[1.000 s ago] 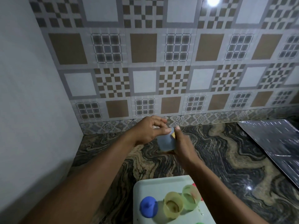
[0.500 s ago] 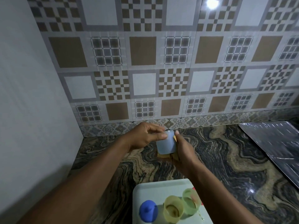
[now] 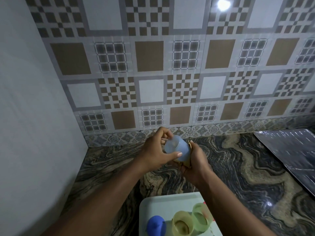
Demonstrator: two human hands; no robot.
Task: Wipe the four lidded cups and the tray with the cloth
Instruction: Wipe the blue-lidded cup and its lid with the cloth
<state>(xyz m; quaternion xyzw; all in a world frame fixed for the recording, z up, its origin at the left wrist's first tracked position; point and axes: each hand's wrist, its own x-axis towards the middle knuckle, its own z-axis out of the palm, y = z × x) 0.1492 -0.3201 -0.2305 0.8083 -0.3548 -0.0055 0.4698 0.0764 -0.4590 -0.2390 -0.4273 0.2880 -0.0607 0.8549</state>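
The pale-blue translucent plastic cup (image 3: 177, 149) has tipped onto its side, mouth now facing left.
The left hand (image 3: 155, 152) pinches its rim; the right hand (image 3: 196, 160) grips its base through a yellowish cloth (image 3: 182, 162), above the marbled stone counter (image 3: 238, 167).

— Dim, bluish light. One lamp's glare (image 3: 223, 4) shines on the far tiled wall (image 3: 153, 65).
— A small glint (image 3: 269, 204) on the counter (image 3: 238, 159) at right, too. Tiles look soft; lines bow toward the edges.

Open counter (image 3: 238, 167) between tray (image 3: 158, 205) and backsplash (image 3: 170, 82), wall (image 3: 34, 116) left, foil sheet (image 3: 289, 154) right.
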